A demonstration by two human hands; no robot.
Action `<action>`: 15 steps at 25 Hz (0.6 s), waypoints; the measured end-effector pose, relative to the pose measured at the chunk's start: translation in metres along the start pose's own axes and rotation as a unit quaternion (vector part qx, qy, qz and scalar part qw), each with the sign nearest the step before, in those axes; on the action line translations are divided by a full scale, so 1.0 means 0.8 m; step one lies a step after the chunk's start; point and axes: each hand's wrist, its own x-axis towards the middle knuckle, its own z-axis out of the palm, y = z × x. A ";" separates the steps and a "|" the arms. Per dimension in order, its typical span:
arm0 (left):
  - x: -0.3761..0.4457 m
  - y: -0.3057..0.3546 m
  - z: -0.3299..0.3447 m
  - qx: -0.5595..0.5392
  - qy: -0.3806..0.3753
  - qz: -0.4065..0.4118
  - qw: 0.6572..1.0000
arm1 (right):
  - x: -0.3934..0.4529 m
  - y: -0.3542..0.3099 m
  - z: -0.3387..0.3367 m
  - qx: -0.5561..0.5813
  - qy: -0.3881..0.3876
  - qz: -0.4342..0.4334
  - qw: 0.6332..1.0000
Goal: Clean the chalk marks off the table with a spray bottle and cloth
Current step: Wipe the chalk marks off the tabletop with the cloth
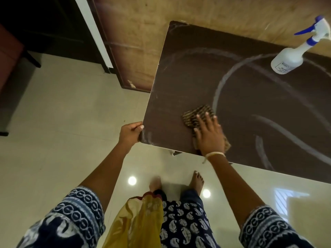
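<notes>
Two hands worked at the dark surface (250, 104): the left hand (129, 134) curled its fingers over the near corner edge, while the right hand (208, 136), fingers spread flat, pressed the striped cloth (194, 114) beside chalk marks (217, 90). Spray bottle (290, 56) stood upright far back.

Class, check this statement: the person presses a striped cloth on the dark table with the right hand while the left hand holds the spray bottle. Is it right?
Not quite. The head view shows the left hand gripping the table's corner; the spray bottle stands untouched at the far side. The right hand does press the striped cloth.
</notes>
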 end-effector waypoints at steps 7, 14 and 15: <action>-0.019 -0.014 -0.008 -0.133 -0.037 -0.070 0.988 | -0.007 -0.117 0.009 0.124 0.040 0.279 0.951; -0.025 -0.017 -0.017 -0.182 -0.057 -0.122 0.974 | -0.006 -0.182 0.026 0.017 -0.051 -0.196 0.979; -0.025 -0.019 -0.018 -0.178 -0.064 -0.114 0.975 | 0.007 -0.166 0.023 0.004 -0.049 -0.224 0.973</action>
